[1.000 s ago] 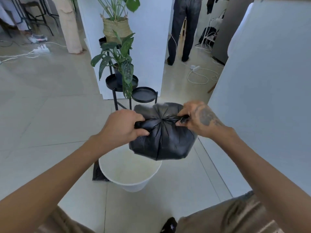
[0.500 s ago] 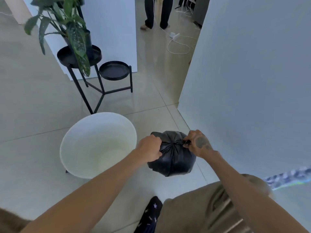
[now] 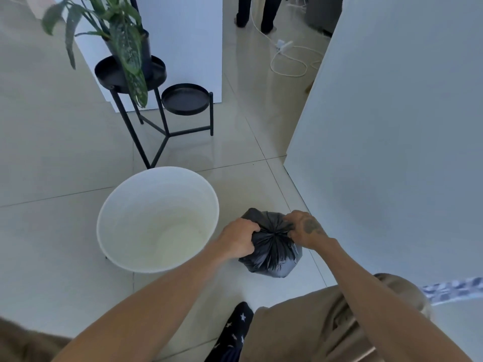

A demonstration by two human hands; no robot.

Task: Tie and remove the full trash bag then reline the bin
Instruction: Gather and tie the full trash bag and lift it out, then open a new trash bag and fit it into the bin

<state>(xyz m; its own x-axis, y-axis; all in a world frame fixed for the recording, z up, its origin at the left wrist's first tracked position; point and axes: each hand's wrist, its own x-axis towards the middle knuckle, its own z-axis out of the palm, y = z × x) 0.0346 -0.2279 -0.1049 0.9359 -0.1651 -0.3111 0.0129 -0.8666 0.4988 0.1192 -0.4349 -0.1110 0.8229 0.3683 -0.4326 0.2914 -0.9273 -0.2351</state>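
Observation:
A small, full black trash bag [image 3: 271, 254] rests on the tiled floor just right of the white bin [image 3: 156, 176], its top gathered into a pucker. My left hand [image 3: 239, 240] grips the gathered plastic on the bag's left side. My right hand [image 3: 304, 228] pinches the plastic on the right side of the pucker. The bin stands upright with no liner inside; its pale interior is bare.
A black metal plant stand [image 3: 162, 121] with a potted plant [image 3: 125, 43] stands behind the bin. A white wall panel [image 3: 392, 126] rises close on the right. Farther back, a person's legs [image 3: 257, 9] and a white cable [image 3: 287, 58] lie on the floor.
The bag was held above the bin a second ago; both hands have carried it down and to the right, and it now sits on the floor beside the bin.

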